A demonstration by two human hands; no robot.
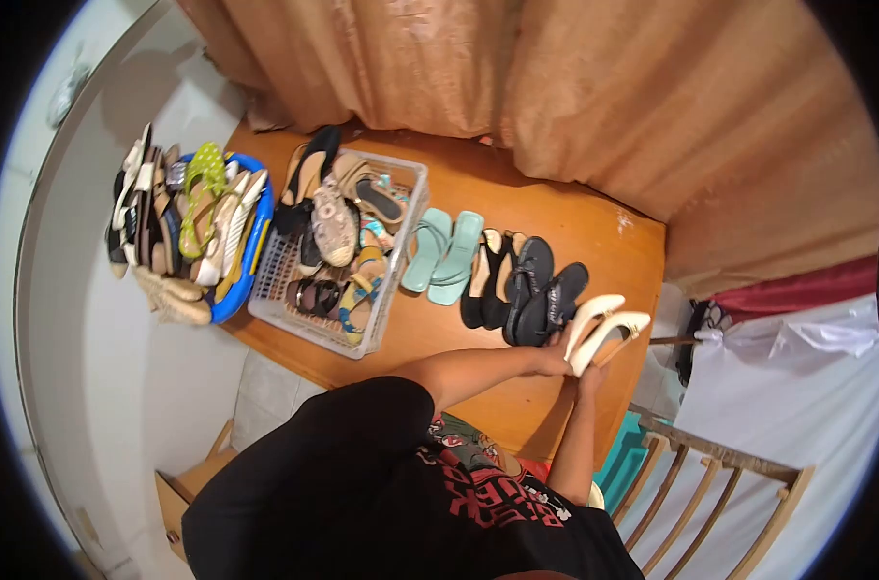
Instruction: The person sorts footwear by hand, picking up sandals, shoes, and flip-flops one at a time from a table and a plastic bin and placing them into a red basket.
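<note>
Over the right end of the table, my left hand (554, 357) and my right hand (591, 379) are close together, closed on a pair of cream slip-on shoes (594, 333). The heel ends are in my hands, while the toes point up and to the right. My fingers are partly hidden by the shoes. Just left of them lies a pair of black thong sandals (546, 300). Beside those sits a pair of black shoes with beige insoles (490, 280), then a pair of mint-green slides (444, 256).
A clear plastic basket (415, 208) of mixed shoes and sandals stands left on the orange-brown table (556, 213). Further left, a blue basket (256, 242) is heaped with shoes. Brown curtains (604, 97) hang behind; a wooden rack (720, 454) stands at lower right.
</note>
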